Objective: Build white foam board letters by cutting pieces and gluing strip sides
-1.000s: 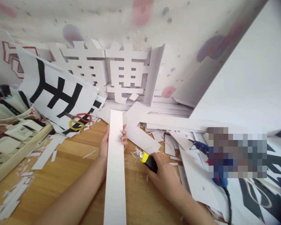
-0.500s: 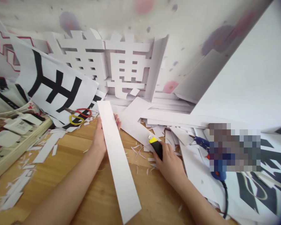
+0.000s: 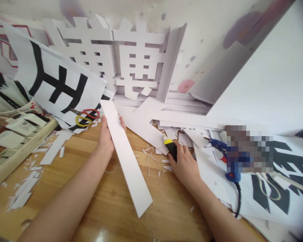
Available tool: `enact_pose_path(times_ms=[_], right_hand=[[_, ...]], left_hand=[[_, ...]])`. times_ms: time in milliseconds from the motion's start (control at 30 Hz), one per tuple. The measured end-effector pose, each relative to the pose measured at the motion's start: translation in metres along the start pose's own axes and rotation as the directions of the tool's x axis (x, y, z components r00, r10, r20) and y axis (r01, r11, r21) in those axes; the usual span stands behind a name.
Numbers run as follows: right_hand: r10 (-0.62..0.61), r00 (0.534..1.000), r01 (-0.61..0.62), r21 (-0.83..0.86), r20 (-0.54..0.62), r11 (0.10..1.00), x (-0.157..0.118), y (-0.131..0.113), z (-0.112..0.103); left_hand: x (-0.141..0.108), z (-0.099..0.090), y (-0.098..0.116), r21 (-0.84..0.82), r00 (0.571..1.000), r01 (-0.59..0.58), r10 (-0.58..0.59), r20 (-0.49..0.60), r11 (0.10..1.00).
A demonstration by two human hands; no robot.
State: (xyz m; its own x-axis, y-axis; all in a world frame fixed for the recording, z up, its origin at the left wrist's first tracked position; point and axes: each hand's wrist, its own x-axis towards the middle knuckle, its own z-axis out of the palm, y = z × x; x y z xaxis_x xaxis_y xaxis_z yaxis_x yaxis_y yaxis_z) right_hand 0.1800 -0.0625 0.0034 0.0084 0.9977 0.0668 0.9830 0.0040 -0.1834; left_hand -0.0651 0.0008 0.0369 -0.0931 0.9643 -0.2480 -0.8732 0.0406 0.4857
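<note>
A long white strip [image 3: 127,158] slants over the wooden table, its far end held in my left hand [image 3: 107,136]. The fingertips of that hand show at the strip's right edge; its palm is hidden beneath. My right hand [image 3: 185,164] is closed around a black and yellow cutter knife [image 3: 170,148], whose tip points away from me. Just beyond the knife lies a white angled board piece [image 3: 146,124]. Thin white offcuts [image 3: 150,154] are scattered between the two hands.
Scissors [image 3: 87,117] lie at the left by a printed sheet [image 3: 63,84]. White cut-out characters [image 3: 141,60] stand against the wall. A blue glue gun [image 3: 233,168] rests at the right, with its cord running forward. A wooden box [image 3: 22,148] edges the left side.
The strip's near end has lifted and shifted slightly away from me, with my left hand still on it. My right hand and the knife sit slightly farther right. The whole view has shifted a little.
</note>
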Motion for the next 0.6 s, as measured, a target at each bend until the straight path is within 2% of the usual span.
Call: enact_pose_path(times_ms=[300, 367, 433, 467, 500, 533, 600], right_hand=[[-0.017, 1.000, 0.016, -0.068, -0.019, 0.998, 0.000, 0.001, 0.005], [-0.016, 1.000, 0.015, -0.067, -0.017, 0.998, 0.000, 0.001, 0.005], [-0.021, 1.000, 0.020, -0.058, -0.023, 0.998, 0.000, 0.001, 0.005], [-0.029, 0.999, 0.027, -0.053, -0.031, 0.998, 0.000, 0.001, 0.006], [-0.041, 0.998, 0.039, -0.046, -0.041, 0.998, 0.000, 0.001, 0.006], [-0.054, 0.997, 0.052, -0.038, -0.054, 0.998, 0.000, 0.002, 0.006], [-0.078, 0.994, 0.076, -0.022, -0.074, 0.997, 0.000, 0.002, 0.008]], left_hand=[[-0.006, 0.005, -0.003, 0.124, 0.992, -0.123, 0.121, 0.026, 0.985], [-0.007, 0.006, -0.003, 0.158, 0.992, -0.120, 0.113, 0.054, 0.980], [-0.009, 0.005, -0.001, 0.222, 0.991, -0.035, 0.006, 0.131, 0.975], [-0.010, 0.005, -0.001, 0.262, 0.976, 0.055, -0.108, 0.189, 0.964], [-0.011, 0.005, -0.001, 0.299, 0.937, 0.172, -0.250, 0.246, 0.939], [-0.012, 0.005, -0.001, 0.329, 0.870, 0.293, -0.393, 0.296, 0.898], [-0.015, 0.006, -0.005, 0.317, 0.745, 0.462, -0.557, 0.368, 0.828]])
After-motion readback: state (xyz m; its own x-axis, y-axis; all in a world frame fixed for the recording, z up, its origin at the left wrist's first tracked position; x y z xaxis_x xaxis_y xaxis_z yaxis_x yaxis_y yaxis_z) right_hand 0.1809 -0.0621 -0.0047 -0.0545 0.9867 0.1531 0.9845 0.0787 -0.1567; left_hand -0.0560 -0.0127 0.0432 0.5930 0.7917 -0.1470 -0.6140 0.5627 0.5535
